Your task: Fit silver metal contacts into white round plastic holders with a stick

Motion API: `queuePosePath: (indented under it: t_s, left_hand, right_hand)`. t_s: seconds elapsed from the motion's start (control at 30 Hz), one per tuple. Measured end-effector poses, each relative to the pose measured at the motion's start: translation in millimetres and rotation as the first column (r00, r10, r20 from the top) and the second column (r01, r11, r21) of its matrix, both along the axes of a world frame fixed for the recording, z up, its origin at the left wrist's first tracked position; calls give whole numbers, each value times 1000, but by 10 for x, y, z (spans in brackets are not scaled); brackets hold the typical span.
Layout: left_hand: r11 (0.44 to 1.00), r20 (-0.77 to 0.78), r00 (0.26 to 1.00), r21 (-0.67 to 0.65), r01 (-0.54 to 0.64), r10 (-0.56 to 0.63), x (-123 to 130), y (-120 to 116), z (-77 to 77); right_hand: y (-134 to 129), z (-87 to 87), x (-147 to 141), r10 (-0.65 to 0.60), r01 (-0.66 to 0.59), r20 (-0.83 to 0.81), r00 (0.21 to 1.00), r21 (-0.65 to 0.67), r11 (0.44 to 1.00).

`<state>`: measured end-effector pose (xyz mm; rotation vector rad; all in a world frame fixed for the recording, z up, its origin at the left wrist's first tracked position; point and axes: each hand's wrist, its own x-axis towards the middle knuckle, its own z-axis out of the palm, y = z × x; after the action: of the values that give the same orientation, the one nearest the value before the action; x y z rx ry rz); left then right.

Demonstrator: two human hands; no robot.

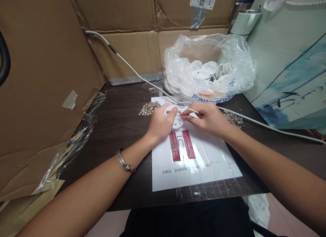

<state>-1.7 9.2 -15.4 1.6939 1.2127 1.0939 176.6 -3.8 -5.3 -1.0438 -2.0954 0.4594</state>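
Observation:
My left hand [159,124] grips a white round plastic disc [177,124] with slots in it, its thumb lying across the face. The disc is held above a printed sheet on the table. My right hand [209,118] is closed, with a thin pale stick [193,111] held in its fingers. Thumb and index fingertip pinch together at the disc's right side; whatever small part is between them is too small to make out. A pile of small shiny metal parts [147,108] lies beside my left hand, and another pile of small metal parts [233,119] lies beyond my right wrist.
An open clear plastic bag [175,65] full of white discs stands behind my hands. A grey cable [137,73] crosses the dark table [122,128]. The taped-down sheet [163,181] shows a red diagram. Cardboard walls [132,53] stand left and behind; a mug [246,22] is back right.

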Motion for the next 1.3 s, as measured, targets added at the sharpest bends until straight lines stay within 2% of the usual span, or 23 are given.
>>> queuePosePath:
  t_s: [0.17,0.53,0.6,0.7,0.83,0.9,1.07,1.3]
  left_hand:
    - [1000,12,999,2,31,-31,-3,3,-16]
    - [999,52,998,-21,42,-41,1,3,-8]
    - [999,60,998,-21,29,-27,2,3,-3]
    - [999,97,995,-32,14,-10,4,1,2]
    - [998,173,985,-56,12,-3,10,-9,11]
    - [999,212,977,-36,17,-8,10,-15,20]
    - [1000,218,976,29,-5,-2,-3,-24,33]
    - [996,183,983,87,2,-18,-7,-45,56]
  right_hand:
    - [8,-36,-24,10,-12,34,999,76,997]
    - [31,-102,-45,-24,24,-4,1000,100,995]
    - [23,-86,-55,-20,22,-36,999,49,999]
    - [4,-61,-71,-65,43,-160,985,-140,989]
    - [14,-70,-80,-214,83,-328,920,-371,925]
    - [27,-75,-76,-220,51,-358,907,-428,903]
    - [19,-22,-58,-99,-81,-351,931,-464,882]
    - [-22,22,-53,-10,-136,-296,955,-469,873]
